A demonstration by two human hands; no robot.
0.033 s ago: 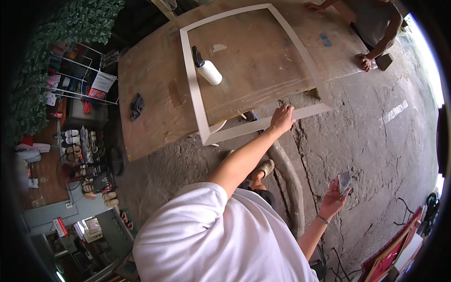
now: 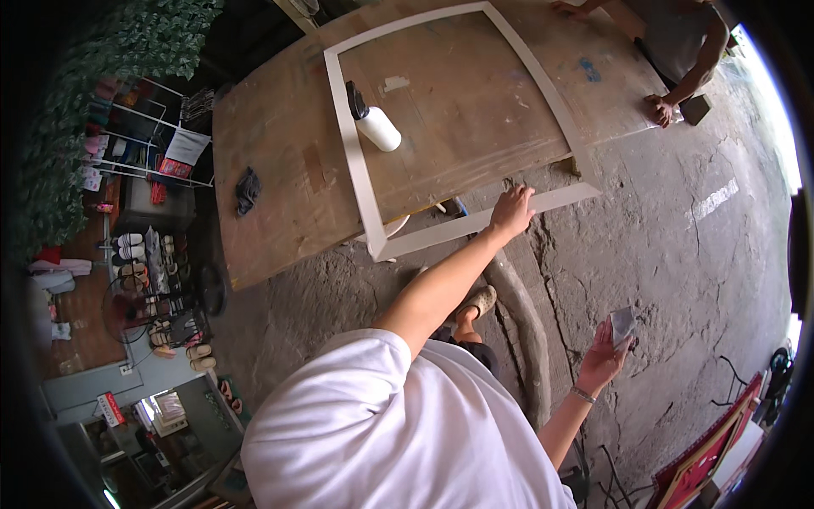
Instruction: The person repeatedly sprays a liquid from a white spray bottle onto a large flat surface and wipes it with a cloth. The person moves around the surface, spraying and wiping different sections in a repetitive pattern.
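Note:
A large white rectangular frame [image 2: 349, 161] lies across the brown worktable [image 2: 271, 144], its near side jutting past the table edge over the floor. My left hand [image 2: 513, 212] grips that near side right of its middle, fingers bent over the strip. Off to the right, above the concrete floor, my right hand [image 2: 604, 360] is closed on a small grey sheet [image 2: 623, 325] that sticks up past the fingers; what it is made of is hard to tell. Inside the frame's outline a white bottle with a black cap [image 2: 378, 129] lies on the tabletop.
A dark crumpled cloth [image 2: 248, 192] lies on the table's left. At the far right corner a person [image 2: 682, 42] leans a hand on the table, beside a dark block [image 2: 695, 110]. A thick pale ridge [image 2: 521, 331] crosses the floor near my foot. Shoes [image 2: 131, 253] line the left.

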